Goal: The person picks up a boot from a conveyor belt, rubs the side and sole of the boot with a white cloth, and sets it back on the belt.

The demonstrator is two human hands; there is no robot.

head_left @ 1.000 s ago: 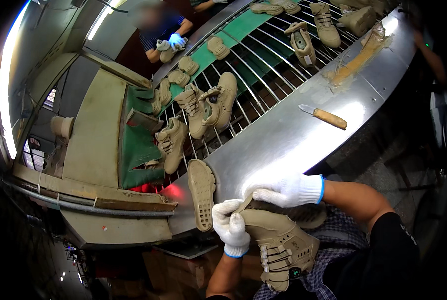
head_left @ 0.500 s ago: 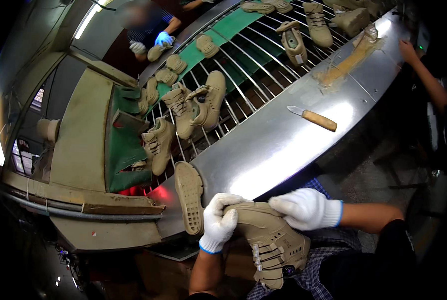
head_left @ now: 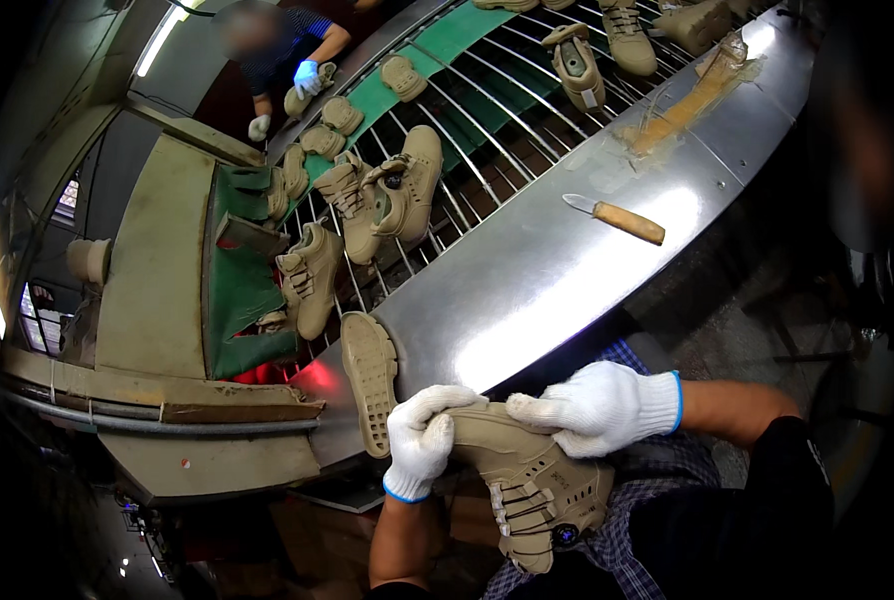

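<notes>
A tan shoe (head_left: 542, 470) with strap loops and a small round dial lies tilted over my lap, beyond the metal ledge. My left hand (head_left: 422, 440), in a white knit glove, is closed around its toe end. My right hand (head_left: 607, 408), gloved alike, has its fingers curled together against the shoe's upper edge, a short way right of the left hand; its fingertips are partly hidden. Just left of my left hand a loose tan sole (head_left: 369, 385) rests on the ledge, tread side showing.
A curved metal ledge (head_left: 527, 300) holds a wooden-handled knife (head_left: 617, 218). Behind it, a rod conveyor (head_left: 477, 180) carries several tan shoes (head_left: 412, 185) and soles (head_left: 404, 78). A green-curtained machine opening (head_left: 252, 330) stands at left. Across the conveyor, a gloved co-worker (head_left: 277, 60) handles a sole.
My right hand has shifted left along the shoe's edge, toward my left hand. Across the conveyor, the co-worker's white-gloved hand is lower. The whole view has shifted slightly.
</notes>
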